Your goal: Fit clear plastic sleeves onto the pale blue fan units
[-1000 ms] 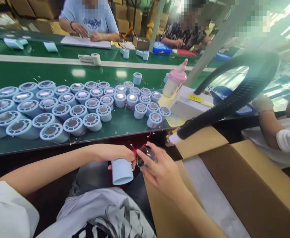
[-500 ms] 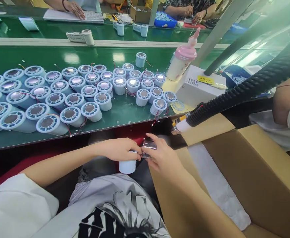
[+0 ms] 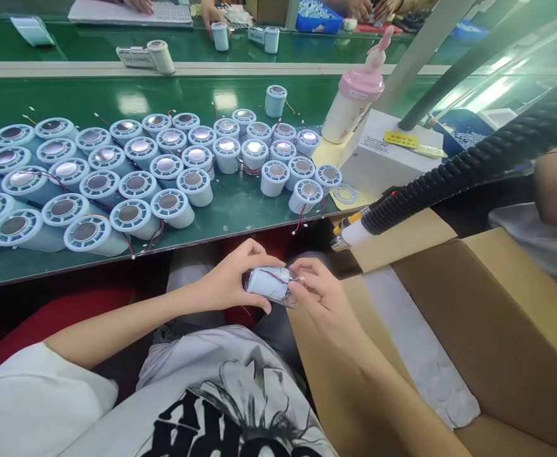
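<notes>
Left hand gripping a light-blue cylinder, right hand fingering the clear sleeve at its end, both over the lap off the green bench, which carries packed rows of similar cylinders, bottle and white box, open carton at right, co-worker's hand across the line.

A glossy green bench spans the scene, a pale strip running along it; white reflections gleam there, and a grey post slants far right.

The white short-sleeved shirt bears black lettering.
</notes>
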`<move>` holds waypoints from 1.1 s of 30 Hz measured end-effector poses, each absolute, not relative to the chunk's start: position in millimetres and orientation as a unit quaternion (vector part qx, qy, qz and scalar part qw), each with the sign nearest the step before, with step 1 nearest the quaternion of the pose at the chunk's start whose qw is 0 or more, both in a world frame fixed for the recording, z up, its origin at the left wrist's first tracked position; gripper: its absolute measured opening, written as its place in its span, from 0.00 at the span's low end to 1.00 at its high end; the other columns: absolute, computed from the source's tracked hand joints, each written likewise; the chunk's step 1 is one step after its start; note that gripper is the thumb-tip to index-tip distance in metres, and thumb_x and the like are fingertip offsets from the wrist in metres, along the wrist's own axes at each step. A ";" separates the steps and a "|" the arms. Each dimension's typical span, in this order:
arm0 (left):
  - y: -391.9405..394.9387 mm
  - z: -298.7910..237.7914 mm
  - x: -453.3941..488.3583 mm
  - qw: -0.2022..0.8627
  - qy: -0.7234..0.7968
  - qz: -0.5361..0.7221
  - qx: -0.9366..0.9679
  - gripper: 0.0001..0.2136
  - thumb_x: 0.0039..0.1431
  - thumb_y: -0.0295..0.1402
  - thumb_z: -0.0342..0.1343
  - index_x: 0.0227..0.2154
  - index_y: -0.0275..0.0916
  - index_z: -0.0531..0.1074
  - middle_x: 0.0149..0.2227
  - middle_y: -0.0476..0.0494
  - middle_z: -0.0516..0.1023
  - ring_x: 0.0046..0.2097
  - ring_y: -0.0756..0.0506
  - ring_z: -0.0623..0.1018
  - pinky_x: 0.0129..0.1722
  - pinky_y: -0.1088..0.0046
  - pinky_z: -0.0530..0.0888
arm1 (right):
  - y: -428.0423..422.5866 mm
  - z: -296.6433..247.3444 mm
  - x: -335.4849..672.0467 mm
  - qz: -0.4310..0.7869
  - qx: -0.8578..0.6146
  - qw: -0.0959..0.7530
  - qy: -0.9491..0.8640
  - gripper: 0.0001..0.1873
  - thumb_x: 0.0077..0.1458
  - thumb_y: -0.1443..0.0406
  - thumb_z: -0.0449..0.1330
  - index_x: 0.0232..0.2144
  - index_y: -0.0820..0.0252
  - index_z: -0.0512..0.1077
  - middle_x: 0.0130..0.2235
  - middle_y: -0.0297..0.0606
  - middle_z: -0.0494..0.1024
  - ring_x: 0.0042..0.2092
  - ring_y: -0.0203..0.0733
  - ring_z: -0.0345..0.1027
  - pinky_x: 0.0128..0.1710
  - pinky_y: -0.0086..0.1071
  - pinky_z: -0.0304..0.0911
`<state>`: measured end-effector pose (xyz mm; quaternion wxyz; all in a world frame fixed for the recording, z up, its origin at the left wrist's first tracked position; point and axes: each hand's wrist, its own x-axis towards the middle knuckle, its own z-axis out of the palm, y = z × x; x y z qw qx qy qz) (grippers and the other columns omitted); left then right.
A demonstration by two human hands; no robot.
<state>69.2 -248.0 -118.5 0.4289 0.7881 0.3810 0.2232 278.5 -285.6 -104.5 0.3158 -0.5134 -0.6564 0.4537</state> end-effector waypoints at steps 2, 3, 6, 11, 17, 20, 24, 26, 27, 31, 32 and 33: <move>-246.6 -125.9 67.7 0.431 0.351 0.228 0.800 0.31 0.40 0.45 0.68 0.50 0.42 0.72 0.46 0.39 0.66 0.50 0.40 0.70 0.52 0.60 0.68 | -283.5 -107.1 280.2 0.475 -0.525 0.319 -0.630 0.15 0.57 0.61 0.54 0.21 0.59 0.70 0.40 0.41 0.69 0.39 0.41 0.66 0.34 0.32 0.64; -246.1 -128.5 67.1 0.439 0.330 0.230 0.803 0.31 0.40 0.44 0.69 0.50 0.43 0.71 0.49 0.38 0.66 0.53 0.39 0.69 0.54 0.59 0.67 | -282.0 -108.6 281.6 0.493 -0.529 0.321 -0.612 0.15 0.56 0.60 0.55 0.20 0.59 0.70 0.39 0.40 0.69 0.39 0.41 0.67 0.35 0.32 0.64; -247.0 -130.3 67.3 0.504 0.279 0.233 0.783 0.31 0.44 0.39 0.67 0.54 0.44 0.68 0.54 0.37 0.69 0.56 0.39 0.69 0.56 0.59 0.66 | -276.7 -113.4 286.5 0.568 -0.521 0.343 -0.537 0.17 0.51 0.58 0.60 0.16 0.60 0.68 0.39 0.40 0.73 0.41 0.43 0.69 0.38 0.35 0.66; -253.9 -123.8 71.4 0.663 0.317 0.234 0.637 0.29 0.48 0.33 0.65 0.55 0.41 0.65 0.55 0.37 0.70 0.53 0.42 0.74 0.50 0.65 0.72 | -276.4 -119.3 293.7 0.618 -0.464 0.368 -0.517 0.11 0.50 0.56 0.64 0.26 0.57 0.76 0.48 0.41 0.77 0.51 0.50 0.70 0.43 0.41 0.70; -260.2 -121.4 70.0 0.755 0.329 0.244 0.513 0.30 0.49 0.31 0.65 0.55 0.40 0.63 0.55 0.38 0.70 0.51 0.43 0.74 0.49 0.65 0.73 | -292.1 -119.8 300.2 0.389 -0.425 0.328 -0.748 0.24 0.48 0.65 0.68 0.49 0.50 0.71 0.56 0.40 0.71 0.56 0.50 0.66 0.57 0.44 0.63; -261.1 -116.3 68.0 0.738 0.316 0.223 0.553 0.33 0.49 0.33 0.65 0.58 0.45 0.61 0.58 0.38 0.67 0.52 0.42 0.74 0.49 0.65 0.74 | -297.3 -118.8 301.5 0.414 -0.425 0.336 -0.731 0.23 0.49 0.63 0.67 0.49 0.52 0.69 0.54 0.42 0.73 0.54 0.49 0.68 0.52 0.42 0.69; -261.3 -109.8 67.0 0.691 0.310 0.219 0.614 0.35 0.47 0.32 0.66 0.59 0.45 0.61 0.59 0.38 0.67 0.55 0.40 0.73 0.52 0.63 0.72 | -299.6 -115.7 301.2 0.486 -0.435 0.346 -0.674 0.23 0.48 0.61 0.68 0.47 0.53 0.69 0.51 0.41 0.74 0.53 0.49 0.69 0.49 0.41 0.71; -261.7 -108.9 66.6 0.673 0.306 0.226 0.635 0.35 0.46 0.32 0.67 0.59 0.45 0.62 0.59 0.38 0.67 0.56 0.39 0.72 0.54 0.62 0.71 | -300.1 -114.0 301.0 0.512 -0.436 0.346 -0.654 0.24 0.47 0.61 0.69 0.47 0.53 0.69 0.51 0.41 0.74 0.53 0.49 0.69 0.49 0.42 0.72; -262.0 -108.9 66.3 0.664 0.303 0.230 0.644 0.35 0.46 0.31 0.67 0.59 0.46 0.62 0.59 0.38 0.68 0.56 0.39 0.72 0.54 0.62 0.71 | -300.5 -113.3 300.9 0.523 -0.435 0.346 -0.646 0.24 0.47 0.61 0.69 0.47 0.52 0.69 0.51 0.41 0.75 0.52 0.49 0.69 0.49 0.42 0.72; -263.6 -109.2 64.2 0.637 0.287 0.239 0.674 0.35 0.46 0.28 0.67 0.59 0.47 0.63 0.59 0.40 0.67 0.58 0.39 0.71 0.55 0.64 0.71 | -302.3 -110.0 300.6 0.565 -0.429 0.347 -0.614 0.24 0.47 0.62 0.69 0.47 0.50 0.68 0.48 0.37 0.76 0.48 0.44 0.72 0.46 0.38 0.72; -264.1 -108.7 63.6 0.632 0.285 0.240 0.679 0.35 0.46 0.27 0.66 0.59 0.47 0.63 0.60 0.40 0.67 0.58 0.39 0.70 0.55 0.65 0.70 | -302.6 -108.9 300.5 0.574 -0.428 0.348 -0.606 0.24 0.47 0.62 0.69 0.47 0.50 0.68 0.47 0.36 0.76 0.47 0.43 0.72 0.45 0.36 0.73; -264.8 -108.0 62.9 0.629 0.285 0.239 0.683 0.35 0.46 0.27 0.66 0.59 0.47 0.63 0.60 0.40 0.66 0.58 0.39 0.70 0.55 0.65 0.70 | -302.9 -107.8 300.4 0.582 -0.428 0.348 -0.597 0.23 0.47 0.62 0.69 0.47 0.50 0.68 0.46 0.36 0.76 0.46 0.43 0.73 0.44 0.35 0.73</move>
